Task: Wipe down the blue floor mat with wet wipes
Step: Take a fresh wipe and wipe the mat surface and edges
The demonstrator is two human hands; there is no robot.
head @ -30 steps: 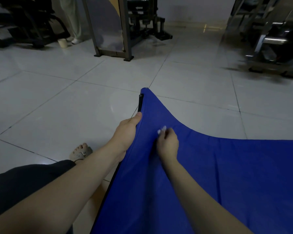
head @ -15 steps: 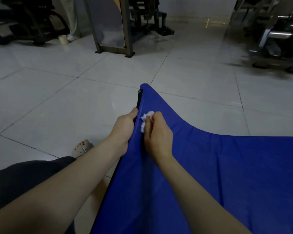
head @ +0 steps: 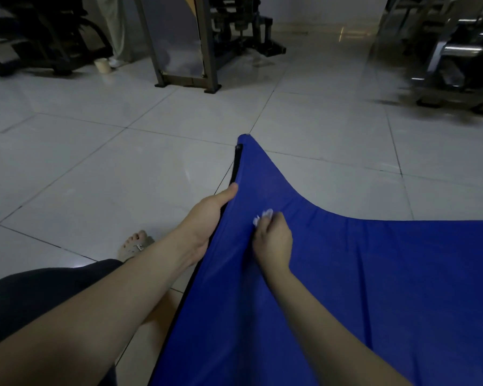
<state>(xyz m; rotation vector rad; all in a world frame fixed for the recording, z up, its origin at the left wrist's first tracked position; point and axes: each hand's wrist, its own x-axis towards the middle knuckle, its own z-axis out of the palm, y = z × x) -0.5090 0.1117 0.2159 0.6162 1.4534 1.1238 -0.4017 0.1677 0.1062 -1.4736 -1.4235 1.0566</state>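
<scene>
Floor [head: 95, 176] of pale glossy tiles is covered at the lower right by a blue mat [head: 360, 288], which fills most of that part of the view. The mat's far left corner is drawn up into a peak, and the cloth slopes down from it to the right. A black strip [head: 238, 162] is seen along the left edge just below the peak.

That left edge is gripped by the left hand [head: 209, 215]: the thumb is laid on top along the blue surface, pointing toward the peak, while the fingers are tucked under the edge and hidden. The right hand [head: 273, 240] is placed just beside it on the mat's upper face, with the fingers curled tightly round a small crumpled white wipe [head: 262, 216]. Only a tuft of the wipe is shown past the knuckles, and it is pressed against the cloth. The two hands are near one another but not touching.

A bare foot [head: 135, 245] in a light sandal is set on the tiles left of the mat, and a leg [head: 39, 299] clothed in dark fabric is seen at the lower left. Farther back, a metal frame [head: 207, 51] is stood on the floor, a small pale roll [head: 102, 64] is placed to its left, and blurred machinery [head: 457, 51] is seen at the upper right.
</scene>
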